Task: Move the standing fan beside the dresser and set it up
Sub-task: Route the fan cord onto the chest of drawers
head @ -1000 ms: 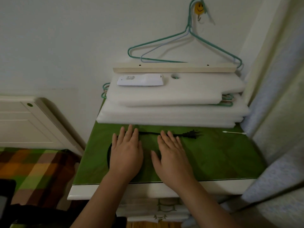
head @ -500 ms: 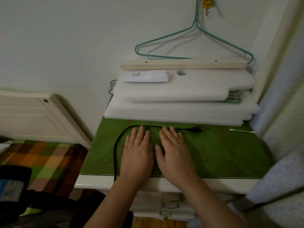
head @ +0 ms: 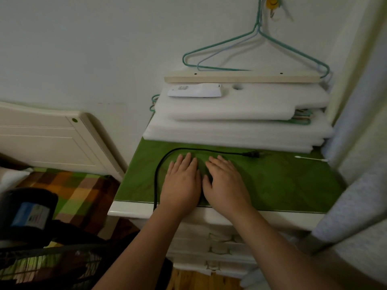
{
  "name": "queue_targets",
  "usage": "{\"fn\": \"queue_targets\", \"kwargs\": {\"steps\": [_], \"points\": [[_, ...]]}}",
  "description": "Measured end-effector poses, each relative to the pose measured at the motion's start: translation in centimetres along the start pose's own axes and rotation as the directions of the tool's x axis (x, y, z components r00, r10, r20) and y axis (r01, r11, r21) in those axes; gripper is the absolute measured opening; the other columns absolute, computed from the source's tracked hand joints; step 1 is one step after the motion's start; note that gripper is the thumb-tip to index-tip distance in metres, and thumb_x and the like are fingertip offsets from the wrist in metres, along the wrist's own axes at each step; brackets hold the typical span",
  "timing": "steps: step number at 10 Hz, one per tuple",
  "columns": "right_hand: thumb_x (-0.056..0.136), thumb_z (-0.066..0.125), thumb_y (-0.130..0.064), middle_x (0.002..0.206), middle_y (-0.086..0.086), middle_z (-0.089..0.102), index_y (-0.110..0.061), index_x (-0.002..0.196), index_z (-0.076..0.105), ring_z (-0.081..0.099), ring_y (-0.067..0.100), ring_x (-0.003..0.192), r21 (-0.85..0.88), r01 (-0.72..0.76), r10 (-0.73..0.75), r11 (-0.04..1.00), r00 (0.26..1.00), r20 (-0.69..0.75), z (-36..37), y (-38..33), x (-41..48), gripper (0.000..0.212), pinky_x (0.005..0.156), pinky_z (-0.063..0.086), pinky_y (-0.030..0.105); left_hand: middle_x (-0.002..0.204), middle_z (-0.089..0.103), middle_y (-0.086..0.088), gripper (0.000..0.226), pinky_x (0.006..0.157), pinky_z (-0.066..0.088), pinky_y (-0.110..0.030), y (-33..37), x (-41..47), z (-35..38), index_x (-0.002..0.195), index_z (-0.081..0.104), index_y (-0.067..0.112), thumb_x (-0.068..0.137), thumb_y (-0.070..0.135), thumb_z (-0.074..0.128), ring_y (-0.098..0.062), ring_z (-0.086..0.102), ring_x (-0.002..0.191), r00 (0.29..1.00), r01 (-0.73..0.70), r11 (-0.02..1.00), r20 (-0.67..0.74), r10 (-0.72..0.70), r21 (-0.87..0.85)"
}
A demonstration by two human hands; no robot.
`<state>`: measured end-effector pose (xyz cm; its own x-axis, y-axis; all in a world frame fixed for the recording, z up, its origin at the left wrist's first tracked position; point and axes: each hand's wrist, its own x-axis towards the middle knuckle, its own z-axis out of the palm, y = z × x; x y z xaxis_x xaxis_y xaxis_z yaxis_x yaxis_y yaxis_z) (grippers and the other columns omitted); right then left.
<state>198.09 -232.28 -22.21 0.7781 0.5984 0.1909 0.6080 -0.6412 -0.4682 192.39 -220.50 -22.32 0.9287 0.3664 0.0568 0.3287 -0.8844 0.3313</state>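
Observation:
The white dresser has a green top under glass. My left hand and my right hand lie flat on that top, side by side, fingers straight, holding nothing. A black power cord curves round the left of my left hand and ends in a plug beyond my fingertips. The black standing fan is at the lower left: its motor housing with a blue label, and part of its wire grille.
White foam sheets are stacked at the back of the dresser, with a white remote and a wooden slat on top. Wire hangers hang on the wall. A cotton swab lies at right. Curtain at right; bed with plaid cover at left.
My view has swung to the left and down, bringing the fan into sight at the lower left. Both hands have stayed flat on the dresser top, now closer together.

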Motion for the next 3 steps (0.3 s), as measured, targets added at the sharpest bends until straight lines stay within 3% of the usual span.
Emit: {"fn": "queue_targets", "kwargs": {"steps": [2, 3], "points": [[0.099, 0.048, -0.024, 0.152, 0.009, 0.046, -0.009, 0.141, 0.054, 0.035, 0.026, 0.145, -0.098, -0.045, 0.047, 0.994, 0.999, 0.017, 0.0, -1.1, -0.8, 0.045, 0.122, 0.020, 0.037, 0.167, 0.017, -0.009, 0.052, 0.126, 0.006, -0.043, -0.1, -1.0, -0.3, 0.157, 0.027, 0.013, 0.108, 0.030, 0.027, -0.027, 0.009, 0.155, 0.998, -0.055, 0.998, 0.044, 0.054, 0.017], [0.101, 0.035, -0.030, 0.157, 0.009, 0.040, -0.010, 0.146, 0.048, 0.029, 0.026, 0.148, -0.154, -0.102, 0.106, 0.983, 0.994, 0.016, 0.5, -2.5, -3.3, 0.050, 0.122, 0.017, 0.038, 0.167, 0.017, -0.009, 0.053, 0.124, 0.006, -0.043, -0.4, -3.7, -0.4, 0.157, 0.026, 0.013, 0.107, 0.031, 0.024, -0.028, 0.010, 0.155, 0.991, -0.123, 0.992, 0.050, 0.122, 0.028]]}}
